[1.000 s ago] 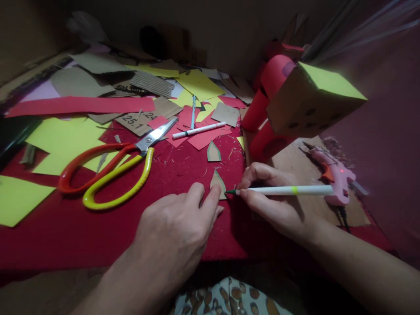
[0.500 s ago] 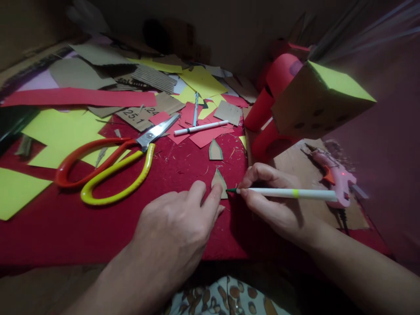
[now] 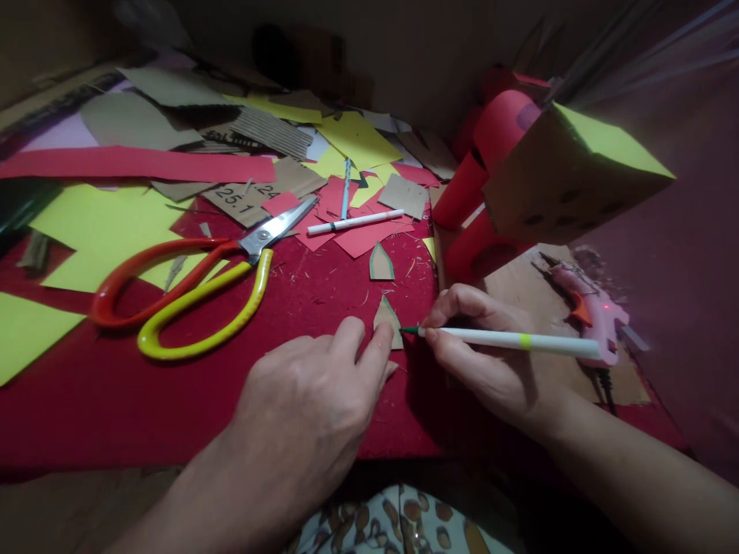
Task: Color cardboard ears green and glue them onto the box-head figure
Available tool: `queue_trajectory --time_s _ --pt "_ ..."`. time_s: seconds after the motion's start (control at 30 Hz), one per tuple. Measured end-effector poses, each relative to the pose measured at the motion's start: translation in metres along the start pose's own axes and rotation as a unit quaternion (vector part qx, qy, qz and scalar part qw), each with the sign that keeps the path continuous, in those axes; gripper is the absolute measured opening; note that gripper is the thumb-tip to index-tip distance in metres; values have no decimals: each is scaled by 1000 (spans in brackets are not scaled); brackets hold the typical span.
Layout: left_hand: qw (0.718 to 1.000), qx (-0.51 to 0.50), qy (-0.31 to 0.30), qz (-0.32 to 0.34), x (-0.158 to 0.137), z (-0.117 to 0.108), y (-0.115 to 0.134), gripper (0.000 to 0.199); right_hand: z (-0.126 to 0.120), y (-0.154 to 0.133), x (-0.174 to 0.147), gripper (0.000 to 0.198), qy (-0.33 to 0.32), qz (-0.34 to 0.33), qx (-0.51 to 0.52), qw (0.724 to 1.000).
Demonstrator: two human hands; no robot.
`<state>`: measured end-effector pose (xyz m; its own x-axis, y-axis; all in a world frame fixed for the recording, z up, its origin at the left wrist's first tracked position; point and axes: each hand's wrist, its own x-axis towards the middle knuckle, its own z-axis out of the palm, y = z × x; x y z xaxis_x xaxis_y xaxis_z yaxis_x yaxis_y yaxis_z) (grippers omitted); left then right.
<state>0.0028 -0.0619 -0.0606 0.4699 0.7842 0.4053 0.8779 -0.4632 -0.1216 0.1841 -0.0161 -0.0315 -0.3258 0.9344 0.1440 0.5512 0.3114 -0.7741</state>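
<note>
My right hand (image 3: 485,354) is closed round a white felt-tip pen (image 3: 502,338) with a yellow band. The pen's green tip touches or nearly touches the right edge of a small pointed cardboard piece (image 3: 386,314). Green lines run along that piece's pointed top. With bent fingers, my left hand (image 3: 317,385) presses the piece onto the red tabletop, covering its lower left part. Just beyond lies a second pointed cardboard piece (image 3: 381,263), its edges coloured green. Scissors (image 3: 259,238) with one orange and one yellow handle lie open to the left.
A white pen (image 3: 356,222) and a light-blue patterned stick (image 3: 346,191) lie among paper and cardboard scraps (image 3: 271,135) at the back. On the right, red tubes and a cardboard box shape (image 3: 536,185) stand near a pink glue gun (image 3: 597,312) on a board.
The pen tip has shifted very slightly up along the right edge of the cardboard piece. My left hand stays pressed on it. The view has moved a little.
</note>
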Motion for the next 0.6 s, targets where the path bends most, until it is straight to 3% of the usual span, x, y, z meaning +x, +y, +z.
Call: queue_trajectory --time_s 0.6 --pt "1000 -2 -3 3 -2 0 -1 38 -3 1 1 10 -24 12 30 999"
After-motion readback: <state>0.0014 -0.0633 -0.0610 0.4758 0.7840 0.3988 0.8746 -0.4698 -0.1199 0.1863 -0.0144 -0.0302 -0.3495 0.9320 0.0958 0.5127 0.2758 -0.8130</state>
